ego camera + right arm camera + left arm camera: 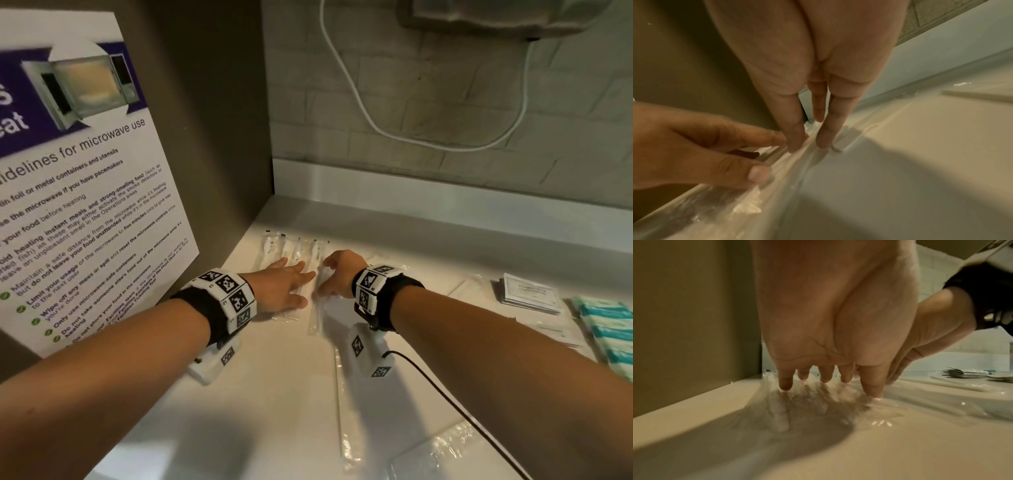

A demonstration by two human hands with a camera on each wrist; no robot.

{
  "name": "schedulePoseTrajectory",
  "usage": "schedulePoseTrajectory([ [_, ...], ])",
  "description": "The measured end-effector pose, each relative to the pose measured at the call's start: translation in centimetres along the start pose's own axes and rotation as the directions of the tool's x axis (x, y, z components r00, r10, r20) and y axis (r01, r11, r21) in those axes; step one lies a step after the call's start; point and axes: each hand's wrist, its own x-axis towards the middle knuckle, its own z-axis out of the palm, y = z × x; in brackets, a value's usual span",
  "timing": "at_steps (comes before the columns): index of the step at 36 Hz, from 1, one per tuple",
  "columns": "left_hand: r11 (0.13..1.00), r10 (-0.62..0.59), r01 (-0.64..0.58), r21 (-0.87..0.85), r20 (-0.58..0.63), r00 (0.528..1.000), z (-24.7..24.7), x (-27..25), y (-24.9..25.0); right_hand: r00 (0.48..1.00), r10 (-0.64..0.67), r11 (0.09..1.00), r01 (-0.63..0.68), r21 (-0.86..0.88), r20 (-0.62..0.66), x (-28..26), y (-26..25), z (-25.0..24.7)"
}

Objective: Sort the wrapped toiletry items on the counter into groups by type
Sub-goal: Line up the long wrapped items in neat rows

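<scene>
Hands (301, 281) covering blurred clear wrappers (291, 248)

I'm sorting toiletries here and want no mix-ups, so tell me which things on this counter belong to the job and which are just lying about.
Part of the job:
- clear-wrapped long items, under the left hand and right hand
- stack of white sachets
- teal packets
- clear-wrapped packs at the near edge

Just lying about:
- microwave poster
- white cable on the wall
</scene>
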Motion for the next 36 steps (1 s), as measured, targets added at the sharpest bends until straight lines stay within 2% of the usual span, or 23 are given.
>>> schedulePoseTrajectory([
  [7,1.0,0.003,-0.003,0.001,0.002,1.0,-0.5,-0.2,0.3,0.998,-0.007,0.998,0.011,0.061,-0.061,0.2,0.1,-0.2],
  [9,0.997,0.022,-0.027,-0.066,-0.072,0.997,-1.0,-0.2,0.5,0.993,-0.029,0.999,0.03,0.011,-0.113,-0.5,0.1,-0.8],
  [11,0.989,0.053,-0.081,-0.123,-0.214,0.975,-1.6,0.1,0.8,0.986,-0.047,0.994,0.03,-0.109,-0.157,-1.6,0.2,-1.5],
  [14,0.979,0.096,-0.16,-0.13,-0.399,0.912,-2.6,1.1,1.8,0.998,-0.04,0.943,0.024,-0.331,-0.042,-3.8,0.3,-1.6],
  [16,0.977,0.132,-0.191,-0.097,-0.435,0.891,-3.4,1.9,3.2,0.998,-0.003,0.904,0.032,-0.425,0.07,-5.7,0.5,-1.0],
  [20,0.98,0.158,-0.191,-0.048,-0.389,0.908,-4.0,4.0,6.7,0.977,0.075,0.877,0.029,-0.479,0.197,-9.5,1.6,0.6],
  [24,0.993,0.113,-0.099,0.069,-0.25,0.961,-3.1,5.9,9.2,0.989,0.068,0.899,-0.002,-0.438,0.135,-11.1,2.9,1.6],
  [26,0.993,0.089,-0.068,0.101,-0.217,0.972,-2.4,6.4,9.8,0.992,0.073,0.908,-0.022,-0.419,0.105,-11.2,3.4,1.4],
  [30,0.992,0.087,-0.058,0.113,-0.274,0.958,-1.3,7.0,10.4,0.99,0.122,0.924,-0.088,-0.372,0.069,-11.0,4.4,0.7],
  [33,0.998,0.054,-0.045,0.037,-0.305,0.951,-1.0,6.8,10.8,0.987,0.149,0.949,-0.127,-0.29,0.056,-11.0,4.9,0.2],
  [36,0.999,0.027,-0.038,-0.033,-0.282,0.959,-1.0,6.0,10.8,0.985,0.166,0.963,-0.151,-0.224,0.051,-10.6,5.3,-1.0],
])
